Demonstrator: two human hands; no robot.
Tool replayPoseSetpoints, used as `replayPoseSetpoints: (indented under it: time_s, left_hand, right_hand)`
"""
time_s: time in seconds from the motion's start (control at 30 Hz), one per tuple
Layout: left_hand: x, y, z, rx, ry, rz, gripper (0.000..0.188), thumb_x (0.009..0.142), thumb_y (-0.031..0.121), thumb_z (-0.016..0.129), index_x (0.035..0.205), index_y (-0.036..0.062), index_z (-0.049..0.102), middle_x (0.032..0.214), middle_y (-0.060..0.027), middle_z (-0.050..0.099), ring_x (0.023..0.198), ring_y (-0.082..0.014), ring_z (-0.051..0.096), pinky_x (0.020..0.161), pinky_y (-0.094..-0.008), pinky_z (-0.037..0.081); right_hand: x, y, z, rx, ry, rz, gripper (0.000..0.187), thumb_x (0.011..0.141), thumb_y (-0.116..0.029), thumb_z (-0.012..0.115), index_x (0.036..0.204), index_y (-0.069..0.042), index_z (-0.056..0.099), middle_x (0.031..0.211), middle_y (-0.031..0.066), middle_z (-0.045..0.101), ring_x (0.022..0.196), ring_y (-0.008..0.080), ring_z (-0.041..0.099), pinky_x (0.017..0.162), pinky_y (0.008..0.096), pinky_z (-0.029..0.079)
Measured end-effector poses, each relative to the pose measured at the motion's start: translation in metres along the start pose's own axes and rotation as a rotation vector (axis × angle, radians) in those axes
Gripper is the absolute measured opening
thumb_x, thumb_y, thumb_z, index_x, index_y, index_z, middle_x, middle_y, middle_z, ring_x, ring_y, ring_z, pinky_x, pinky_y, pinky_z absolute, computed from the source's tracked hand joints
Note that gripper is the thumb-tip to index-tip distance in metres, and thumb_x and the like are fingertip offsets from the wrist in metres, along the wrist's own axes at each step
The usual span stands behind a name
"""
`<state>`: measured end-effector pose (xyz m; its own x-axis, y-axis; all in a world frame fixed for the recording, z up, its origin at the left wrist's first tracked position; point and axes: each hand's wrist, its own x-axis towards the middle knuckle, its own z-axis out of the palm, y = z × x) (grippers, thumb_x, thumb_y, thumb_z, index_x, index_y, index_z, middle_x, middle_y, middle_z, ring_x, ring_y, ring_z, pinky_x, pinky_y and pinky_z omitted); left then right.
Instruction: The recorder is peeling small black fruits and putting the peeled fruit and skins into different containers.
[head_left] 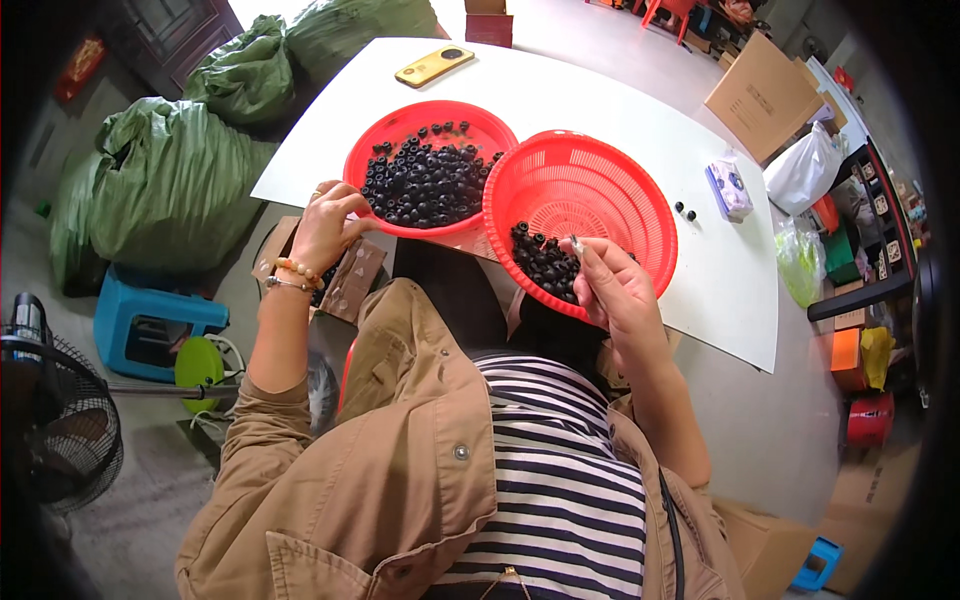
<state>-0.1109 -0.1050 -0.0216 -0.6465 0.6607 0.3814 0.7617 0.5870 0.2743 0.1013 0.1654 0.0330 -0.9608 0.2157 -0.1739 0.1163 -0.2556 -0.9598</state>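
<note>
On the white table a shallow red plastic basin (pixel 497 128) holds many small black ring-like parts (pixel 428 180). My left hand (pixel 328 222) is closed on its left rim, fingers at the edge and thumb low against it. To the right a red slotted basket (pixel 625 190) tilts toward me, partly over the table's near edge, with more black parts (pixel 545 262) gathered in its lower side. Over that basket my right hand (pixel 618 285) is closed, thumb and forefinger pinching a small pale, pointed thing (pixel 576 246) too small to name. My fingers hide some of the parts behind them.
A yellow phone (pixel 434 66) lies at the table's far side. Two loose black parts (pixel 685 210) and a purple-white packet (pixel 729 190) sit to the right. Green sacks (pixel 175 190), a blue stool (pixel 150 320) and a fan (pixel 65 425) stand left; cardboard boxes (pixel 765 95) are at right.
</note>
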Motion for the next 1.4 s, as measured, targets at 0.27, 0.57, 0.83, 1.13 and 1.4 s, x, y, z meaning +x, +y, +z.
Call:
replayPoseSetpoints:
  time_s: [0.27,0.57,0.83,1.13,1.4]
  left_hand:
    - [-0.023,0.026,0.015,0.020,0.121,0.065,0.033,0.059,0.032,0.072,0.064,0.0049,0.055,0.065,-0.0062,0.051,0.068,-0.0247,0.050,0.076,-0.0357,0.040]
    - [0.007,0.083,0.055,0.098,0.275,0.046,0.029,0.067,0.034,0.065,0.058,0.0110,0.050,0.059,-0.0019,0.048,0.064,-0.0200,0.050,0.065,-0.0344,0.033]
    - [0.035,0.096,0.069,0.073,0.242,0.011,0.007,0.066,0.015,0.064,0.068,0.0109,0.059,0.069,-0.0033,0.057,0.071,-0.0207,0.055,0.065,-0.0340,0.038]
    - [0.006,-0.029,0.007,-0.028,0.047,-0.132,0.025,0.071,-0.008,0.050,0.090,0.0036,0.062,0.089,-0.0120,0.061,0.093,-0.0272,0.055,0.079,-0.0346,0.045]
    - [-0.006,-0.033,-0.008,-0.043,-0.091,-0.065,0.027,0.061,0.006,0.069,0.088,0.0041,0.065,0.104,-0.0077,0.060,0.112,-0.0281,0.046,0.096,-0.0370,0.037]
  right_hand:
    - [-0.001,0.000,0.001,-0.009,0.016,-0.004,0.022,0.088,-0.025,0.052,0.100,-0.006,0.055,0.063,-0.0065,0.045,0.053,-0.0013,0.037,0.048,0.0128,0.028]
    - [-0.001,0.001,0.002,-0.035,0.007,-0.014,0.023,0.088,-0.024,0.051,0.101,-0.005,0.054,0.063,-0.0062,0.046,0.053,-0.0010,0.037,0.048,0.0127,0.026]
    - [-0.001,0.003,-0.001,-0.021,0.007,-0.026,0.023,0.089,-0.024,0.050,0.102,-0.005,0.054,0.063,-0.0056,0.046,0.053,-0.0009,0.037,0.047,0.0127,0.026]
    - [-0.002,0.001,0.001,-0.036,0.021,-0.026,0.023,0.088,-0.024,0.051,0.102,-0.006,0.055,0.063,-0.0056,0.047,0.052,-0.0010,0.037,0.045,0.0127,0.026]
    - [-0.002,0.001,0.001,-0.024,0.020,-0.014,0.023,0.088,-0.023,0.052,0.102,-0.005,0.054,0.064,-0.0056,0.047,0.055,-0.0010,0.039,0.047,0.0122,0.028]
